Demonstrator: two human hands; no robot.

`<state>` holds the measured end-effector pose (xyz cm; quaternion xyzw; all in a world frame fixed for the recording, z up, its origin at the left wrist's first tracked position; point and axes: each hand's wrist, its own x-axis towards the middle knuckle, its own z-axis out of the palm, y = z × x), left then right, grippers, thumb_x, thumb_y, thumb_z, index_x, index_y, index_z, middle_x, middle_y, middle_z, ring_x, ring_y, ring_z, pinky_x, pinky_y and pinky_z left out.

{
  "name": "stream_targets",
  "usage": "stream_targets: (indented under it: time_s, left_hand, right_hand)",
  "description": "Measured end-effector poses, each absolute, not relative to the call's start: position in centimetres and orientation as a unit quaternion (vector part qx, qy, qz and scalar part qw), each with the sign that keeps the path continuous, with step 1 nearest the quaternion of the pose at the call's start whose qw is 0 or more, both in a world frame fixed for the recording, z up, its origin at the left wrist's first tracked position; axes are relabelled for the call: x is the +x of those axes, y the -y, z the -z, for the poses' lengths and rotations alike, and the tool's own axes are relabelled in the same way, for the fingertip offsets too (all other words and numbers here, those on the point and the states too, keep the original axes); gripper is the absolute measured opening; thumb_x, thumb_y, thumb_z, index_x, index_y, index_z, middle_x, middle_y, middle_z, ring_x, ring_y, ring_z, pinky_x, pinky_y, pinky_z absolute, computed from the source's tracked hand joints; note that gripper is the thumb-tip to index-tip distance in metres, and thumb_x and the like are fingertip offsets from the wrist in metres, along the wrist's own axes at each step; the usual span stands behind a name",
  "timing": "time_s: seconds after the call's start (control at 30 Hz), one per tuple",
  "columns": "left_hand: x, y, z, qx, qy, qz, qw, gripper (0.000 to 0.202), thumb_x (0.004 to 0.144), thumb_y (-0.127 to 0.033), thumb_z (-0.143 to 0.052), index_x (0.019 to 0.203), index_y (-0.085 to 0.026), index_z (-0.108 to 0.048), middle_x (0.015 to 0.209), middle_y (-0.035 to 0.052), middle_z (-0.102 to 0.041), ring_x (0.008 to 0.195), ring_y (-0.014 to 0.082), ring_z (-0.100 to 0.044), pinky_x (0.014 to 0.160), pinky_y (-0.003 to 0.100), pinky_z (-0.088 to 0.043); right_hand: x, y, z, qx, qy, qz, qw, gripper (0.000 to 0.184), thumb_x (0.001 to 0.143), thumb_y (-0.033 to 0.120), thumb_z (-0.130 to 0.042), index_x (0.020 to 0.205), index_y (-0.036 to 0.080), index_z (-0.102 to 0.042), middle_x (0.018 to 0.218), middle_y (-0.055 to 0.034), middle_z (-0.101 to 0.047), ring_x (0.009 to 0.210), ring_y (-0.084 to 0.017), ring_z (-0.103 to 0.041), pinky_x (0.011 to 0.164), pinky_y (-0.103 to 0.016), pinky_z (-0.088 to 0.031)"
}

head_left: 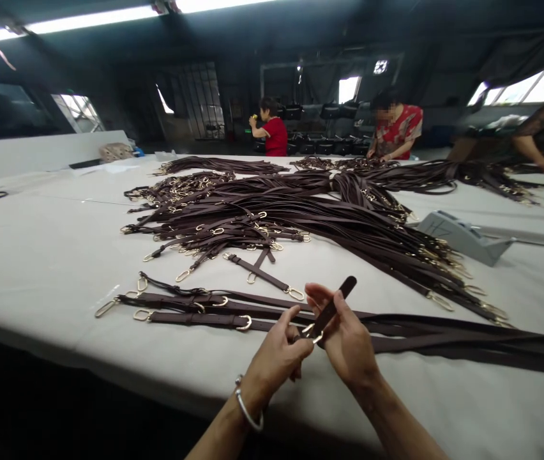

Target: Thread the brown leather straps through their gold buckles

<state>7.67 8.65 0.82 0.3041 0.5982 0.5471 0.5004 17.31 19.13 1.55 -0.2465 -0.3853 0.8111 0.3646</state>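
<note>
Both my hands meet over the front of the table around a short dark brown leather strap (332,311) with a gold-coloured buckle. My left hand (279,351), a silver bracelet at its wrist, pinches the strap's lower end by the buckle (317,337). Farther up, my right hand (346,342) holds the strap between thumb and fingers, and its rounded tip sticks up past the thumb. Just behind lie several long brown straps (195,319) with gold buckles and oval rings. A short buckled strap (262,275) with an oval ring rests beyond them.
Large bundles of brown straps (301,207) with gold hardware cover the table's middle. A grey tape dispenser (463,236) stands at right. Two people in red (276,135) are across the table; another person's arm (535,153) reaches in at far right. The pale tabletop (52,255) extends left.
</note>
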Motion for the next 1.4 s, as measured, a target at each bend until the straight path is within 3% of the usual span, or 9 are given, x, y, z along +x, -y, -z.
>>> stream_targets:
  time_s: [0.1, 0.2, 0.3, 0.43, 0.6, 0.77, 1.03, 1.4]
  left_hand:
    - [8.3, -9.1, -1.3, 0.306, -0.544, -0.537, 0.568, 0.048, 0.070, -0.021, -0.055, 0.117, -0.008, -0.060, 0.050, -0.0083, -0.047, 0.036, 0.0072, -0.043, 0.038, 0.017, -0.034]
    - [8.9, -9.3, -1.4, 0.312, -0.530, -0.514, 0.598, 0.021, 0.078, -0.030, -0.057, 0.090, -0.014, -0.063, 0.046, -0.0077, -0.046, 0.033, 0.0055, -0.037, 0.034, 0.015, -0.028]
    - [9.2, -9.4, -1.3, 0.319, -0.543, -0.498, 0.595, 0.034, 0.084, -0.049, -0.058, 0.084, -0.015, -0.061, 0.046, -0.0074, -0.047, 0.032, 0.0043, -0.029, 0.029, 0.015, -0.019]
    - [9.3, -9.6, -1.3, 0.329, -0.549, -0.510, 0.574, 0.036, 0.082, -0.050, -0.063, 0.075, -0.016, -0.056, 0.049, -0.0044, -0.055, 0.032, 0.0036, -0.032, 0.030, 0.014, -0.021]
    - [9.6, -9.8, -1.5, 0.342, -0.605, -0.480, 0.536, 0.034, 0.082, -0.049, -0.062, 0.074, -0.016, -0.056, 0.047, -0.0048, -0.055, 0.033, 0.0046, -0.032, 0.030, 0.015, -0.021]
    - [9.8, -10.1, -1.1, 0.356, -0.622, -0.485, 0.501, 0.035, 0.082, -0.050, -0.062, 0.077, -0.015, -0.058, 0.051, -0.0034, -0.057, 0.037, 0.0051, -0.036, 0.032, 0.015, -0.024]
    - [9.7, -10.6, -1.6, 0.365, -0.619, -0.507, 0.477, 0.027, 0.082, -0.035, -0.058, 0.099, -0.014, -0.064, 0.059, -0.0033, -0.060, 0.039, 0.0058, -0.039, 0.037, 0.017, -0.029]
    - [10.3, -10.4, -2.7, 0.408, -0.638, -0.520, 0.396, 0.023, 0.084, -0.027, -0.057, 0.104, -0.018, -0.054, 0.060, -0.0074, -0.054, 0.055, 0.0104, -0.048, 0.055, 0.022, -0.037]
  right_hand:
    - [17.9, -19.8, -3.0, -0.223, 0.279, -0.849, 0.390, 0.036, 0.091, 0.052, -0.057, 0.101, 0.022, -0.075, 0.110, -0.0053, -0.073, 0.123, -0.022, -0.056, 0.117, -0.043, -0.035]
    - [18.8, -20.7, -3.5, -0.221, 0.214, -0.865, 0.398, 0.032, 0.094, 0.047, -0.054, 0.102, 0.022, -0.074, 0.106, -0.0040, -0.074, 0.118, -0.019, -0.060, 0.115, -0.039, -0.040]
    - [20.1, -21.5, -3.5, -0.225, 0.197, -0.866, 0.400, 0.033, 0.096, 0.045, -0.051, 0.104, 0.023, -0.074, 0.106, -0.0039, -0.074, 0.116, -0.018, -0.061, 0.112, -0.037, -0.044]
    - [22.6, -21.9, -2.9, -0.247, 0.281, -0.852, 0.367, 0.033, 0.087, 0.044, -0.066, 0.108, 0.020, -0.073, 0.110, -0.0069, -0.072, 0.108, -0.020, -0.064, 0.096, -0.033, -0.054]
    - [25.2, -21.2, -2.0, -0.313, 0.404, -0.801, 0.311, 0.035, 0.073, 0.036, -0.084, 0.099, 0.015, -0.075, 0.093, -0.0072, -0.074, 0.079, -0.014, -0.065, 0.071, -0.023, -0.056]
    - [25.6, -20.2, -1.9, -0.337, 0.430, -0.789, 0.281, 0.036, 0.067, 0.037, -0.088, 0.090, 0.014, -0.073, 0.081, -0.0045, -0.071, 0.068, -0.014, -0.065, 0.062, -0.025, -0.058]
    - [25.7, -18.9, -2.0, -0.343, 0.404, -0.791, 0.308, 0.036, 0.067, 0.037, -0.087, 0.090, 0.016, -0.069, 0.086, -0.0063, -0.074, 0.075, -0.018, -0.069, 0.063, -0.026, -0.058]
    - [25.7, -18.3, -2.3, -0.362, 0.432, -0.748, 0.350, 0.039, 0.066, 0.041, -0.088, 0.089, 0.015, -0.071, 0.084, -0.0057, -0.074, 0.070, -0.017, -0.068, 0.064, -0.026, -0.058]
